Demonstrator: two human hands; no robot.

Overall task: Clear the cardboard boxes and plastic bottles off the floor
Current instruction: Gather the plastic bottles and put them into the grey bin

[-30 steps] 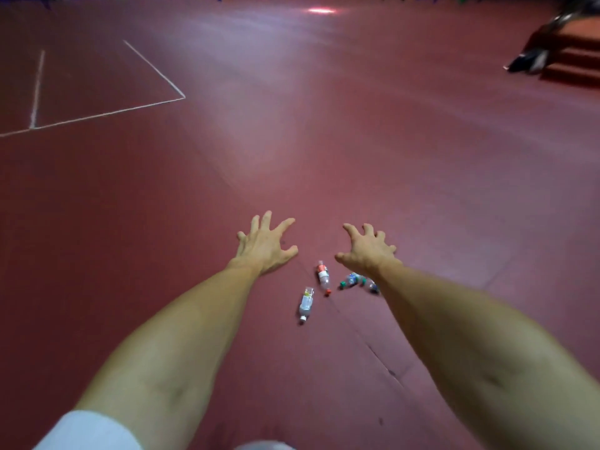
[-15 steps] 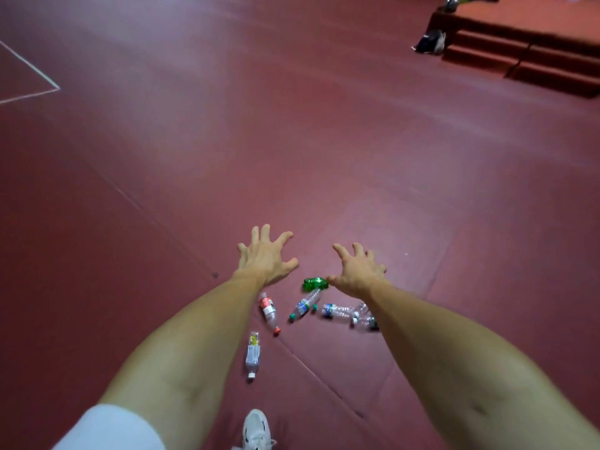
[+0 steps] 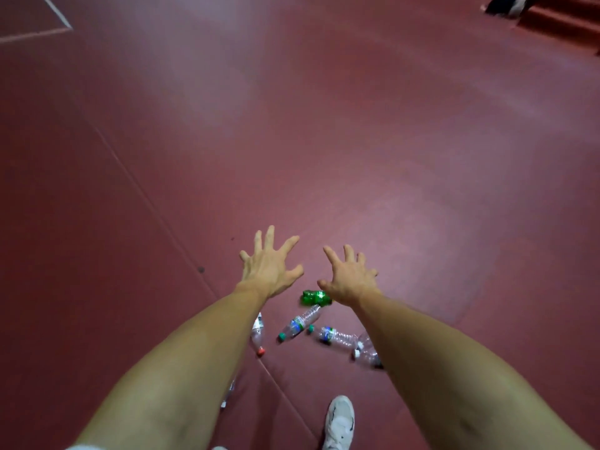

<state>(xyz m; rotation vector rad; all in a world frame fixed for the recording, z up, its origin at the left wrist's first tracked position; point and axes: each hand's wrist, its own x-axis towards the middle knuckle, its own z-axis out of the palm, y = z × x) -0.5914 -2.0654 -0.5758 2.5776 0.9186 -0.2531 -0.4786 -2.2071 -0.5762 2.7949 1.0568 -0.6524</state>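
A crushed green bottle (image 3: 315, 297) is seen lying on its side on the dark red floor (image 3: 422, 157), in the lower middle of the view. Just nearer the person, a clear green-capped bottle (image 3: 298, 325) is laid slantwise, its cap pointed down and to the left. Beside that cap, a clear blue-labelled bottle (image 3: 334, 336) is stretched out toward the right, and its far end is met by a half-hidden bottle (image 3: 365, 350), which is partly covered by the right forearm. To the left, a red-capped bottle (image 3: 258, 337) is laid with its cap toward the person, its upper part covered by the left forearm. A sliver of one more bottle (image 3: 228, 393) is made out at that forearm's edge. All of these are rested on the floor and none is held. The left hand (image 3: 268, 267) is spread wide, palm down, with nothing gripped. The right hand (image 3: 349, 277) is likewise opened, its fingers splayed and slightly bent, its thumb shown just over the green bottle in the picture but not gripping it. A white shoe (image 3: 340, 420) is planted on the floor at the bottom edge. White lines (image 3: 35, 32) are painted at the top left, and red steps (image 3: 558, 24) are seen at the top right.
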